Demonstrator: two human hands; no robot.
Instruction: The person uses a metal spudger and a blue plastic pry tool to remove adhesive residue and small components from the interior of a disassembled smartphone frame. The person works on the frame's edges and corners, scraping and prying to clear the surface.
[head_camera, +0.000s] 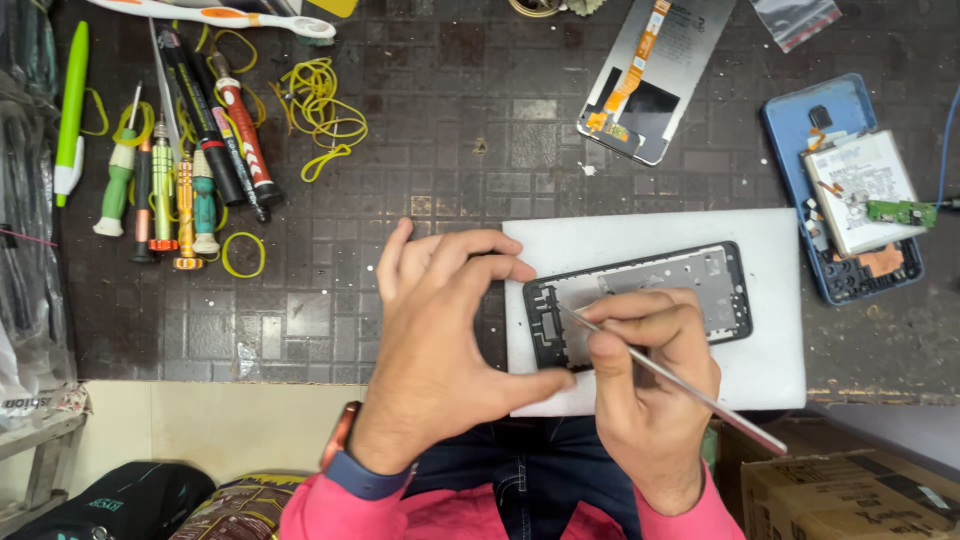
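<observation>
Both hands are set on a bare phone frame (640, 300) that lies flat on a white foam pad (770, 240) at the near edge of the bench. The left hand (440, 330) is curved into an open arch, its thumb tip and forefinger tip pressed against the frame's left end so that the frame is steadied, not lifted. The right hand (650, 380) is closed in a pen grip on a thin metal pry tool (700, 395), whose tip is laid on the frame's inner plate near the left end.

The frame is judged to be light, thin and stiff, yet easily bent or scratched; it is best held by its black outer rim, with the silvery inner plate and its cut-outs left untouched. The tool is judged rigid, smooth and slippery, so a close pinch near the tip is suited to it.

Beyond the pad, a dark textured work mat (450, 150) covers the bench. A detached display panel (655, 80) with an orange flex ribbon lies face down at the far side. To the right, a blue phone back shell (800, 130) holds a white battery (865, 190). To the left, small screwdrivers (170, 190) and yellow rubber bands (320, 110) are scattered.
</observation>
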